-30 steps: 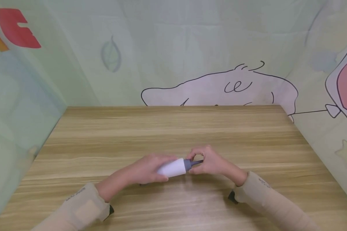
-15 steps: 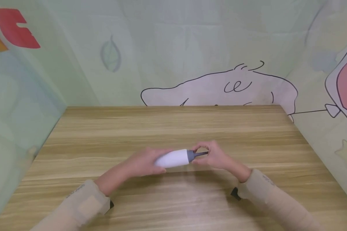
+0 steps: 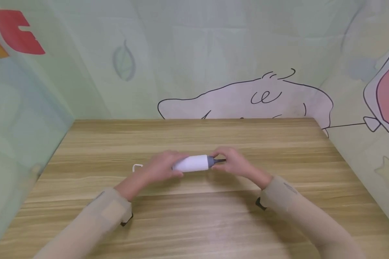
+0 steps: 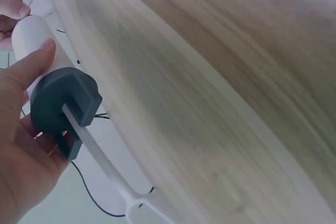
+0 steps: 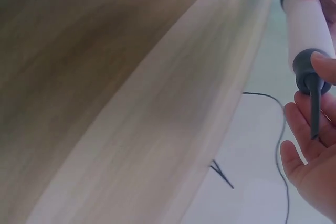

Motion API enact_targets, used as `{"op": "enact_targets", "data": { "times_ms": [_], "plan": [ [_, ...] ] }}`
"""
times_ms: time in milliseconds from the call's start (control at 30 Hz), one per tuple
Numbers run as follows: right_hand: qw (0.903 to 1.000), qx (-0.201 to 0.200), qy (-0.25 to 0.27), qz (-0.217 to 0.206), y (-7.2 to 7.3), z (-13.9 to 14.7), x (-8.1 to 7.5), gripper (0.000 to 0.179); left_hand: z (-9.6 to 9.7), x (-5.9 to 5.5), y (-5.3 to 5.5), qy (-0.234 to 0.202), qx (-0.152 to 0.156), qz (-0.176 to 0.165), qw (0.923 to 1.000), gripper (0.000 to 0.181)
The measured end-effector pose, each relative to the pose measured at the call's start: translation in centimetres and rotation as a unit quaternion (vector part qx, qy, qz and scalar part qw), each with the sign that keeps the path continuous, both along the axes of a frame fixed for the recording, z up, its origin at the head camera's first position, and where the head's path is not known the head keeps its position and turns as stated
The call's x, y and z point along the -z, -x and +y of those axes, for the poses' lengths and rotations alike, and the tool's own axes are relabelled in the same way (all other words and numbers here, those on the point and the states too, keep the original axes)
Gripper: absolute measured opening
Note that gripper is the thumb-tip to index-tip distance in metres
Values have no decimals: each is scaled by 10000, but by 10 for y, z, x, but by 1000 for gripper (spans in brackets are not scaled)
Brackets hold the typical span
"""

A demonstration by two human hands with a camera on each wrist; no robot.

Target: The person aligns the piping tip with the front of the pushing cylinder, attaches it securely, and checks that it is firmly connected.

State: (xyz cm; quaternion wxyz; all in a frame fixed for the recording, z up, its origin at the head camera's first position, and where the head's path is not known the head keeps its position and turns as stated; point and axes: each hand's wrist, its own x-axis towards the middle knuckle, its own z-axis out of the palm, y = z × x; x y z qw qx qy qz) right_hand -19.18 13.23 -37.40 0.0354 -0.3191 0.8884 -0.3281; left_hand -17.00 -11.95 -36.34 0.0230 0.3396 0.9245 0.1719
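Note:
Both hands hold a large syringe (image 3: 192,163) with a white barrel, level above the table. My left hand (image 3: 163,165) grips the barrel near its flanged dark grey end cap (image 4: 55,100), thumb and fingers on opposite sides. From that cap a white plunger rod (image 4: 97,150) extends, with a loop handle (image 3: 137,165) showing left of the left hand in the head view. At the other end my right hand (image 3: 235,163) pinches the dark grey collar (image 5: 304,61) between thumb and fingers. A thin grey nozzle (image 5: 315,111) points out past the collar towards the right palm.
Below the hands is a wood-grain table (image 3: 194,223). Printed cloth walls (image 3: 194,54) stand along its back and both sides. Each forearm wears a beige sleeve (image 3: 97,219), with a small dark piece at the wrist.
Both hands have carried the syringe away from the body, up in the head view, and levelled it. The white loop handle has come into sight at the left.

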Motion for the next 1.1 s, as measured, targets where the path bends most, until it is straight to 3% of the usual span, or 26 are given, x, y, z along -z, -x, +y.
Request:
{"op": "enact_targets", "data": {
  "times_ms": [333, 667, 900, 1100],
  "plan": [
    [9979, 201, -571, -221, 20, -6, 14, 29, 6, 8, 21, 388, -326, -280, 9983, 58],
    [9959, 202, -785, -407, 29, -11, 24, 28, 4, 19, 31, 326, -348, -289, 9984, 56],
    [9943, 228, -909, -505, 31, -13, 28, 28, 5, 26, 36, 306, -522, -432, 9972, 53],
    [9932, 212, -977, -597, 35, -13, 30, 32, 4, 30, 39, 328, -589, -251, 9974, 51]
  ]
}}
